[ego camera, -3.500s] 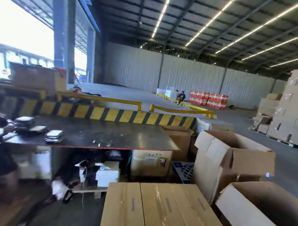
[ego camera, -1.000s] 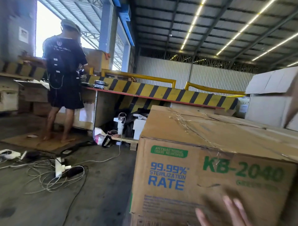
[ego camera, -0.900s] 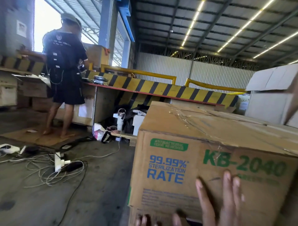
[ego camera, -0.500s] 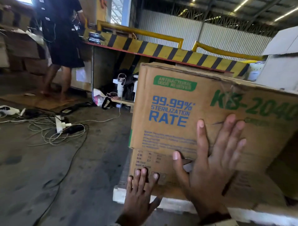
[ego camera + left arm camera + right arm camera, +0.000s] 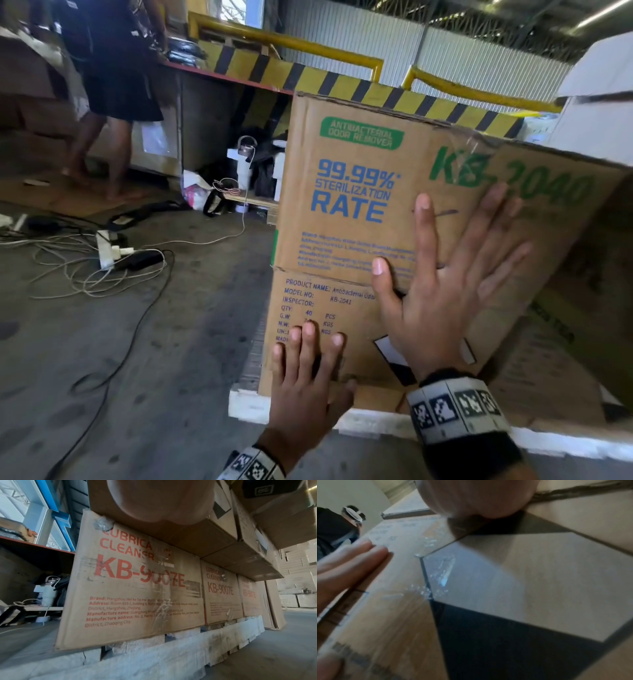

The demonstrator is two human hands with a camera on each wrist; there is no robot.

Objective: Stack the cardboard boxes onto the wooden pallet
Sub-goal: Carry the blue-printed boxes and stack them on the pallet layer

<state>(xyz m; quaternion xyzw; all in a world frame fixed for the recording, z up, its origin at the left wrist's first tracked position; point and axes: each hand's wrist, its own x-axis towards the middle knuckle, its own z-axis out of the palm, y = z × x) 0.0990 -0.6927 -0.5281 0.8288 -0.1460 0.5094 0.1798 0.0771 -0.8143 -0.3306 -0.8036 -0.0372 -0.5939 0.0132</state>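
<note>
- While the cardboard box [image 5: 394, 219] marked KB-2040 sits on a lower layer of boxes [image 5: 137, 588] on the wooden pallet [image 5: 250, 404], both hands lie flat against its near face.
- The right hand [image 5: 442, 291] has its fingers spread wide and presses the middle of the face; the left hand [image 5: 308, 380] presses lower, at the near left corner, fingers straight and close together.
- As I judge, this box is nearly placed and only needs a push to square it; more boxes may be left.
- Only the left wrist view shows the lower KB-9007E boxes and the pallet boards; only the head view shows a person [image 5: 113, 68] by the desk [image 5: 222, 73] at far left, and cables [image 5: 102, 260] on the floor.
</note>
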